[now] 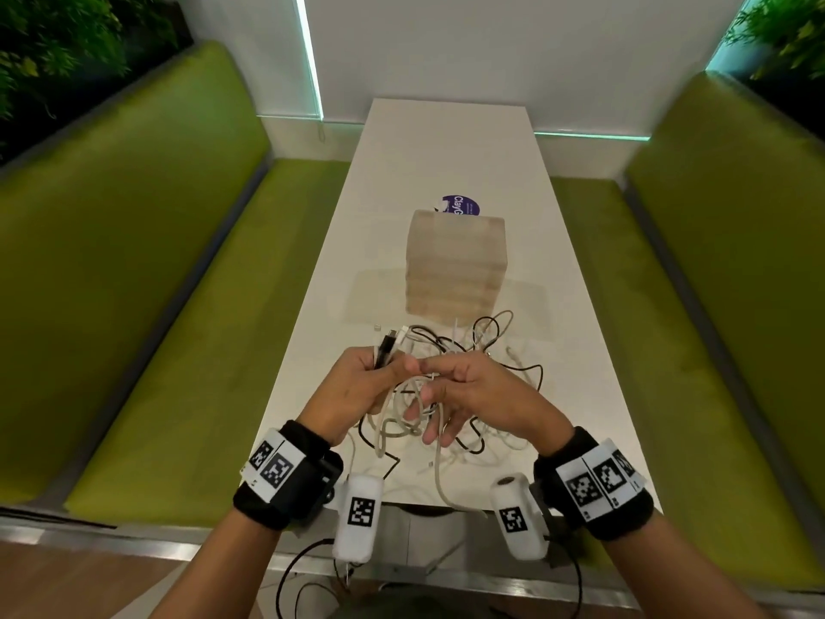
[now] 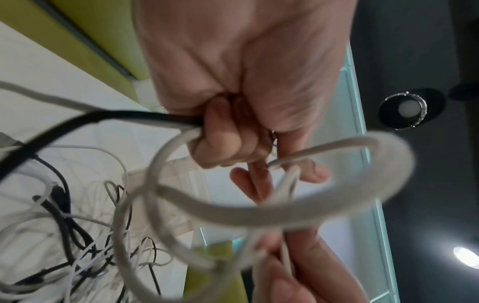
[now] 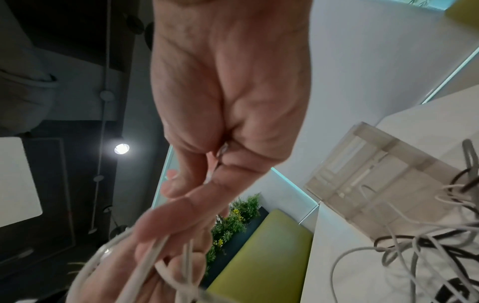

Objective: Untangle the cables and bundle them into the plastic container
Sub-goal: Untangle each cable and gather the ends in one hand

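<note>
Head view, sticker (image 1: 460,206) perhaps reads "ClayG"

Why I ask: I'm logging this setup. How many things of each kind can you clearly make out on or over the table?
Plastic container: 1
Cable tangle: 1 (black and white strands, too knotted to count singly)
Purple round sticker: 1
Hands gripping the tangle: 2 (left hand, right hand)
Total: 5
</note>
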`<state>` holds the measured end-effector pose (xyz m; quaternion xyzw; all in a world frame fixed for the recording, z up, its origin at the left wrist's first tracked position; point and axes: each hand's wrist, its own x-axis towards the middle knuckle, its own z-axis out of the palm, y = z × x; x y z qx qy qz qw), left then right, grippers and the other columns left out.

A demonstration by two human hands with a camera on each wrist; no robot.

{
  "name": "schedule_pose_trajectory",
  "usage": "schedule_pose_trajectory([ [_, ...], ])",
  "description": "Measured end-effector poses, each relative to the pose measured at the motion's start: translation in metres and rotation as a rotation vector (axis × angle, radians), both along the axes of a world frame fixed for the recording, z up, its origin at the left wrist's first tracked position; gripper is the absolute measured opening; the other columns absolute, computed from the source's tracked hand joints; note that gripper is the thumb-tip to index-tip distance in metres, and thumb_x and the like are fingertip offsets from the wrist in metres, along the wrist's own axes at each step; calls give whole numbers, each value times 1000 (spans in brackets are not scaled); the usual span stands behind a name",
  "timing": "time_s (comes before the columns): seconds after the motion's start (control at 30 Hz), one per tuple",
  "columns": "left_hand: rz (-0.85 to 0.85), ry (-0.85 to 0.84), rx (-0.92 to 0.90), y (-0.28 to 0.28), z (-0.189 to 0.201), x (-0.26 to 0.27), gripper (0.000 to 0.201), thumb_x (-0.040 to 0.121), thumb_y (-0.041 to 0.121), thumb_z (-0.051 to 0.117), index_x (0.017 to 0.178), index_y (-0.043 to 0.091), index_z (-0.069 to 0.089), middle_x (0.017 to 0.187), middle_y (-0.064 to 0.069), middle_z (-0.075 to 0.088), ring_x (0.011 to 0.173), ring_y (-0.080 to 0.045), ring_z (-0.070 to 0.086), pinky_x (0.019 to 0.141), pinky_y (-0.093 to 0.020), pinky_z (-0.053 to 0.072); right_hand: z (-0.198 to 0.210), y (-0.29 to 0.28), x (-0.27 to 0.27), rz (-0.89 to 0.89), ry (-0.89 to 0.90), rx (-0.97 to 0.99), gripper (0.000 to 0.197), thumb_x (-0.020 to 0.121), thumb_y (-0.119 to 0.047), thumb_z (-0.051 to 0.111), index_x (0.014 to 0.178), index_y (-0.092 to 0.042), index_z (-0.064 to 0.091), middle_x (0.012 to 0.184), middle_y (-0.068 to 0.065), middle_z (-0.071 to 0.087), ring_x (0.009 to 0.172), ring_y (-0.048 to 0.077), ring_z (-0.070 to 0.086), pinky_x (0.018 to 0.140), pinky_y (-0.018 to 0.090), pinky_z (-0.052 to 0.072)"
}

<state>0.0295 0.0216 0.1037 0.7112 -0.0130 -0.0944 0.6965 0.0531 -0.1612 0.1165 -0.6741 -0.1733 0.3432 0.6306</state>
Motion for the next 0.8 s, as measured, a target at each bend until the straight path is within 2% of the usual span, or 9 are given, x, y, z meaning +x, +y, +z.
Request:
schedule_pose_trajectory([
  [0.07, 37, -7, 15, -1, -2, -2, 18, 82, 29, 64, 71, 16, 69, 43, 9, 36, 39, -6, 26, 40, -18, 24, -2, 2, -2, -7, -3, -6, 34, 94, -7, 55, 128, -11, 56, 79, 19, 67, 61, 27, 68, 52, 29, 56],
  [0.17, 133, 9, -11, 1, -5, -2, 14, 84, 25, 63, 82, 11, 66, 42, 11, 42, 39, -5, 27, 39, -18, 25, -2, 3, -4, -8, 11, -10, 32, 94, -10, 55, 126, -10, 54, 78, 18, 67, 65, 30, 69, 55, 31, 58],
  [0.3, 275, 8, -163, 21, -8, 1, 27, 88, 35, 56, 92, 10, 66, 49, 10, 25, 42, -8, 19, 40, -21, 20, -9, -6, -10, -7, 21, -32, 16, 96, -11, 53, 107, -6, 63, 101, 17, 71, 87, 31, 70, 74, 38, 60],
  [0.37, 309, 2, -216, 30, -7, 1, 28, 97, 30, 48, 89, 8, 64, 52, 8, 21, 43, -8, 16, 41, -21, 17, -24, -10, -15, -32, 53, -48, 22, 95, -12, 54, 113, -2, 64, 110, 7, 70, 94, 28, 70, 78, 36, 60],
  [0.47, 361, -12, -283, 45, -5, 2, 30, 101, 27, 42, 86, 8, 60, 52, 9, 21, 43, -6, 15, 41, -21, 15, -53, -15, -28, 5, 82, -126, 27, 94, -15, 55, 119, -8, 62, 115, -5, 65, 92, 25, 71, 75, 33, 60],
  [0.53, 402, -21, -319, 55, -3, 3, 31, 101, 28, 42, 84, 9, 59, 52, 9, 22, 47, -9, 12, 42, -22, 13, -75, -23, -39, 145, 72, -246, 24, 94, -18, 57, 113, -7, 66, 102, -5, 70, 85, 20, 72, 73, 31, 59],
  [0.63, 436, -32, -357, 68, 0, 6, 31, 100, 32, 45, 80, 12, 60, 53, 9, 22, 51, -12, 9, 44, -24, 12, -102, -30, -51, 396, 125, -443, 19, 93, -14, 56, 107, -9, 69, 82, -3, 67, 78, 16, 67, 78, 36, 58],
  [0.7, 437, -29, -365, 70, 1, 8, 30, 99, 32, 46, 80, 13, 60, 53, 9, 22, 51, -12, 9, 44, -25, 12, -113, -29, -57, 495, 81, -576, 28, 92, -14, 58, 118, -8, 64, 92, 2, 68, 90, 20, 65, 81, 33, 54],
  [0.8, 422, -9, -363, 65, 4, 7, 23, 100, 22, 45, 82, 12, 57, 53, 8, 22, 49, -11, 10, 41, -22, 14, -119, -30, -57, 599, -130, -744, 51, 85, -23, 68, 133, -14, 54, 126, 3, 62, 116, 19, 56, 98, 35, 45],
])
